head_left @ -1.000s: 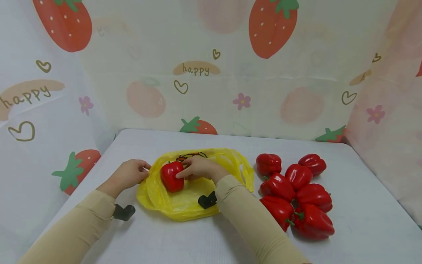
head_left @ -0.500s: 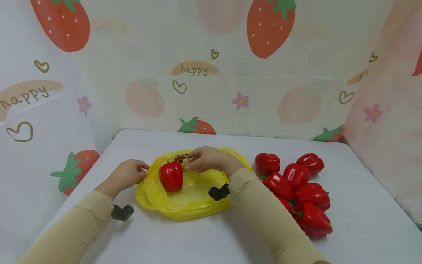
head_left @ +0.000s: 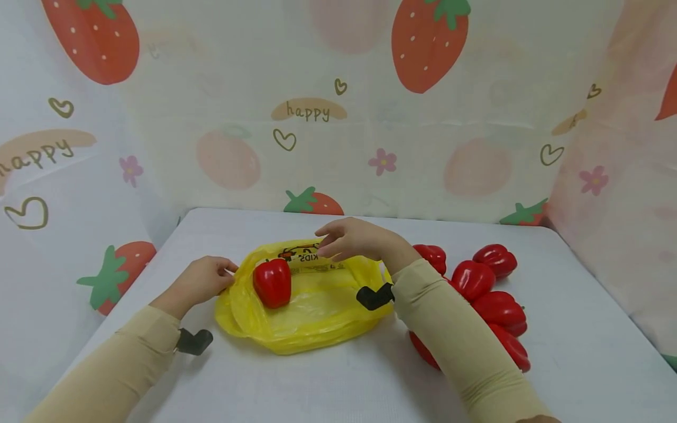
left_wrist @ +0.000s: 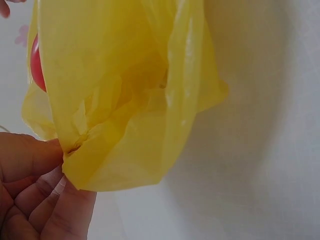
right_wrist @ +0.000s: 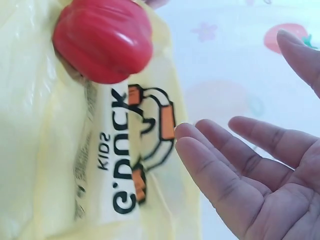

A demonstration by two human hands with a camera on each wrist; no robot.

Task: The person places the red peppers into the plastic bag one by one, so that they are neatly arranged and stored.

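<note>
My left hand (head_left: 198, 281) pinches the left rim of the yellow bag (head_left: 317, 314) between thumb and finger. My right hand (head_left: 359, 241) hangs over the bag's far right rim, its thumb wide of the loosely bent fingers, palm bare. White counter (head_left: 296, 385) shows between the bag and my side, and a narrower strip runs behind it to the far edge. On the right, the loose red peppers (head_left: 501, 311) take up the room just past the bag, some of them hidden under my right sleeve (head_left: 460, 341). The bagged pepper (head_left: 272, 284) sits inside at the left end, its stem end pointing toward the far edge, long axis running roughly near to far. The bag itself stretches lengthwise from left to right.
</note>
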